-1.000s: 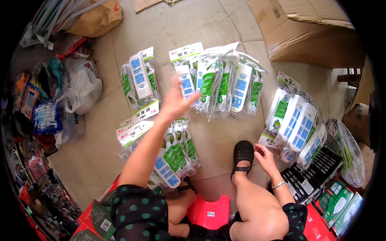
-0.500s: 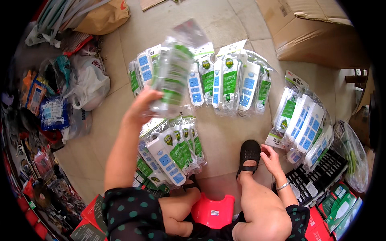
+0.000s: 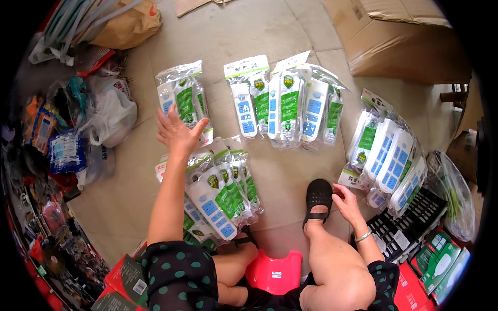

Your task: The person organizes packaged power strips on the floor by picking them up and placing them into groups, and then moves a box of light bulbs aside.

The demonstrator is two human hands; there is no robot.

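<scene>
From where I stand, the person's left hand (image 3: 180, 132) hangs over the near end of the far-left pile (image 3: 188, 98) of bagged power strips, fingers spread wide and apart with nothing seen in the grip; whether a fingertip touches the topmost bag, I can't tell. The right hand (image 3: 346, 203) is empty too, its fingers loosely bent and slightly apart, just beside the black shoe (image 3: 318, 199). My worry is the slick plastic: a brush of the spread fingers or wrist could send a bag sliding off that pile, or disturb the near-left pile (image 3: 231, 199) just below the forearm. The right pile (image 3: 389, 155) looks uneasy to me as well, fanned and overlapping beside the black slotted tray (image 3: 415, 228), so a knock might spill it. The bags are clear, crinkled and shiny, with white header cards and green printed panels; inside are long, round-ended white strips with blue socket faces, hard and smooth. The middle row (image 3: 290, 109) fans out over matt beige tiles (image 3: 280, 181), and a glossy red stool (image 3: 273, 272) sits between the person's knees.
</scene>
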